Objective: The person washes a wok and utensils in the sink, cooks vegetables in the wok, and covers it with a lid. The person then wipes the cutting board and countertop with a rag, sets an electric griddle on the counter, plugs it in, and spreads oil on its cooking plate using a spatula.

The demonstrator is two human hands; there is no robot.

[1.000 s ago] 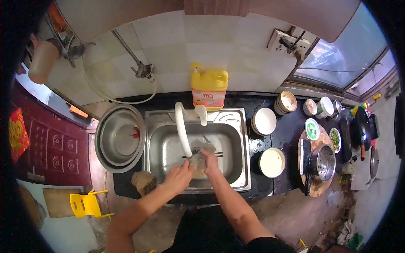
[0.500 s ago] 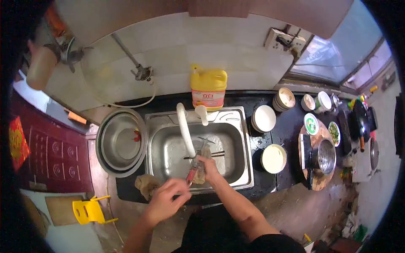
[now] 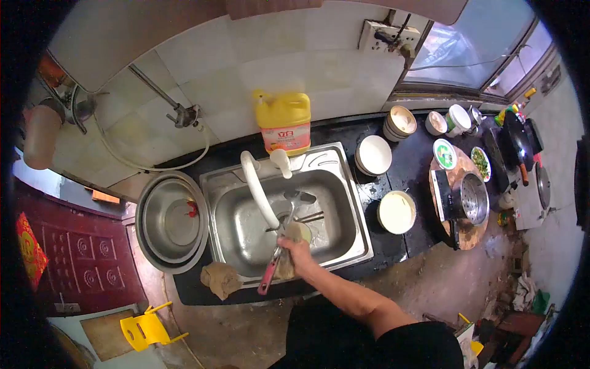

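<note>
Over the front of the steel sink [image 3: 243, 261], my right hand [image 3: 296, 253] is closed around a greyish-brown cloth [image 3: 284, 268] and a long metal kitchen utensil with a red handle [image 3: 268, 277]. The handle points down toward me, past the sink's front rim, and the shaft runs up into the basin. At the far end I cannot make out the utensil's head clearly. The white faucet [image 3: 257, 187] curves over the basin just beyond the hand. Dark thin sticks [image 3: 312, 217] lie in the basin. My left hand is out of view.
Nested steel basins [image 3: 172, 222] stand left of the sink, near a crumpled brown cloth [image 3: 221, 280]. A yellow jug [image 3: 284, 123] stands behind. Right of the sink are stacked white bowls [image 3: 373, 155], a pale-filled bowl [image 3: 396, 212] and a steel strainer pot [image 3: 473, 198].
My left hand has left the view from beside the utensil's handle. My right hand still grips the cloth and utensil, whose handle now shows fully. The camera view has shifted and tilted.
</note>
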